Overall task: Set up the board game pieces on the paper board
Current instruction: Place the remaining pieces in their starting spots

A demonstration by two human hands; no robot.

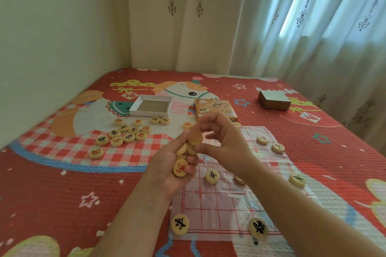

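**Wood, thin paper and woven cloth**

The round game pieces [127,138] are showing pale, smooth wood with a slight sheen, their characters inked in red or black. The paper board [219,198] is lying thin, creased and faintly glossy, almost translucent over the bedspread [52,183], which is looking like matt, waffle-textured cloth. The open box tray [150,106] is appearing as matt white cardboard with a grey-brown base. The printed box [215,108] is looking like glossy card. The curtains [208,27] are hanging as soft, matt fabric.

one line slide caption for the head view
Left hand cradles wooden discs while right hand picks one above the paper board.
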